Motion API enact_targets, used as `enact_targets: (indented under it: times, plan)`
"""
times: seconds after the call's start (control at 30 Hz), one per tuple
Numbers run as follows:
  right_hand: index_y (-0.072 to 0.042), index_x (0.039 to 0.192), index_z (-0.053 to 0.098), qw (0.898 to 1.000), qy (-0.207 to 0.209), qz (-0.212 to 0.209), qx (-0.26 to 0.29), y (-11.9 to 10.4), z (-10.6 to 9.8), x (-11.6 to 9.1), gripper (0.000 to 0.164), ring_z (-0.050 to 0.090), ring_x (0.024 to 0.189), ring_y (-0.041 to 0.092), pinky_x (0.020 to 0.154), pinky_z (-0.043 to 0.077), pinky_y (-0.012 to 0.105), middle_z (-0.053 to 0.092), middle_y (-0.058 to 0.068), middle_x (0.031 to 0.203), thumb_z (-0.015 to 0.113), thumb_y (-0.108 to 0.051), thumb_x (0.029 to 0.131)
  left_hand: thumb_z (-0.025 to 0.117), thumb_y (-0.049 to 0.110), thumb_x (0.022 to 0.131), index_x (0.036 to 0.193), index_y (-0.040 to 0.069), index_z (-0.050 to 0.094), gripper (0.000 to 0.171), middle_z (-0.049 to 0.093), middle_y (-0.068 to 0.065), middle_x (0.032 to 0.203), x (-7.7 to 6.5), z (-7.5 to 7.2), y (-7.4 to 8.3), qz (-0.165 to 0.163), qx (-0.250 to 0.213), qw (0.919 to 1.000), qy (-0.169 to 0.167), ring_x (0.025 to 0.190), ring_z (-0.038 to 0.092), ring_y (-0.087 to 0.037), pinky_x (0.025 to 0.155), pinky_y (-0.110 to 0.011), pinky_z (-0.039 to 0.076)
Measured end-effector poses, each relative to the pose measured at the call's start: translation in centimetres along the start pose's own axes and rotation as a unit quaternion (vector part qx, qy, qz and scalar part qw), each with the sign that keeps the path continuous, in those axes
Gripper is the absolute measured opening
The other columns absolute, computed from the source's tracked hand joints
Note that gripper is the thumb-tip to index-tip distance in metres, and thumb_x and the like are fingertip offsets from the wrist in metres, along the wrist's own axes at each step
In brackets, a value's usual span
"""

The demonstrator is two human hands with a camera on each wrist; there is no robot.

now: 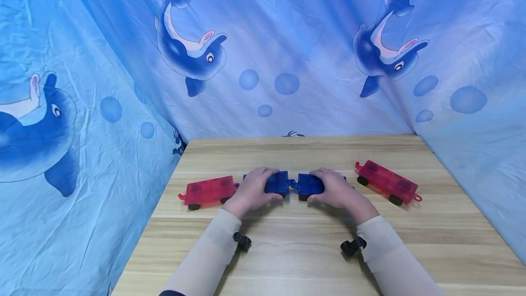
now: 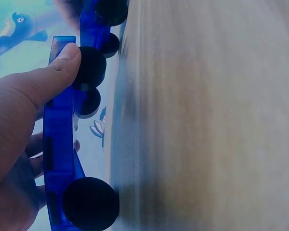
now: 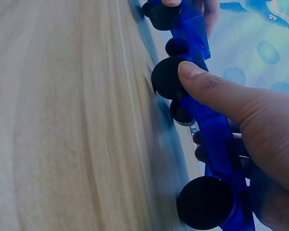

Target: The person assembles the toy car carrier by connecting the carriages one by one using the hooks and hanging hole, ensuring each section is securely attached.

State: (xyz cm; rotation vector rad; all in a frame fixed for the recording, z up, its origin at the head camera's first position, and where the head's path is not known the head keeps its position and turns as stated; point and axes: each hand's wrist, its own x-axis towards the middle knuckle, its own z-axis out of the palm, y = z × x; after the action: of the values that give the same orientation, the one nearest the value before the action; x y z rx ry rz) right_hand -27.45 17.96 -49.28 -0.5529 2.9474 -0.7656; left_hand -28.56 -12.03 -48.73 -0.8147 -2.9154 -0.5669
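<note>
My left hand (image 1: 252,191) grips a translucent blue toy train car (image 1: 277,182) with black wheels, thumb on the near side and fingers over the far side. Facing it, the right hand (image 1: 339,191) holds a second blue toy train car (image 1: 310,184) the same way. Their inner ends meet at a small blue coupling (image 1: 292,183); whether it is hooked cannot be told. In the left wrist view, the thumb presses beside a wheel (image 2: 90,68) of the left blue car. The right wrist view shows that thumb against a wheel (image 3: 169,78) of the right blue car.
A red toy train car (image 1: 209,191) stands left of the left hand, its right end close to the left blue car. Another red car (image 1: 388,182) sits angled at the right. All are on a wooden table (image 1: 287,250), with a blue dolphin-print curtain (image 1: 320,76) around it.
</note>
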Motion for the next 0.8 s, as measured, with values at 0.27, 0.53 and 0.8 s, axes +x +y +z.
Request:
enact_targets:
  times: [0.27, 0.53, 0.8]
  plan:
    - [-0.012, 0.152, 0.055, 1.000, -0.004, 0.001, -0.002, -0.14, -0.21, -0.12, 0.091, 0.051, 0.137, 0.040, 0.113, 0.039, 0.064, 0.057, 0.015, 0.148, 0.091, -0.051, 0.079, 0.083, 0.059, 0.084, 0.157, 0.026, 0.050, 0.087, 0.056, -0.003, 0.149, -0.05, -0.10, -0.03, -0.010, -0.001, 1.0000, -0.001, 0.139, 0.050, -0.027, 0.114, -0.053, 0.043]
    - [-0.011, 0.152, 0.055, 1.000, -0.006, 0.001, 0.002, -0.17, -0.20, -0.19, 0.091, 0.051, 0.136, 0.041, 0.113, 0.039, 0.065, 0.056, 0.015, 0.148, 0.091, -0.050, 0.079, 0.083, 0.058, 0.084, 0.156, 0.025, 0.051, 0.085, 0.057, -0.003, 0.147, -0.04, 0.01, -0.07, -0.008, 0.007, 0.9999, -0.009, 0.138, 0.051, -0.027, 0.113, -0.051, 0.044]
    - [-0.011, 0.151, 0.056, 1.000, -0.003, -0.010, -0.005, -0.02, -0.13, -0.06, 0.091, 0.054, 0.133, 0.039, 0.112, 0.039, 0.063, 0.059, 0.013, 0.145, 0.092, -0.052, 0.077, 0.085, 0.057, 0.083, 0.155, 0.023, 0.053, 0.086, 0.058, -0.003, 0.146, 0.02, 0.23, -0.19, 0.002, 0.020, 0.9998, -0.007, 0.136, 0.053, -0.027, 0.114, -0.049, 0.043]
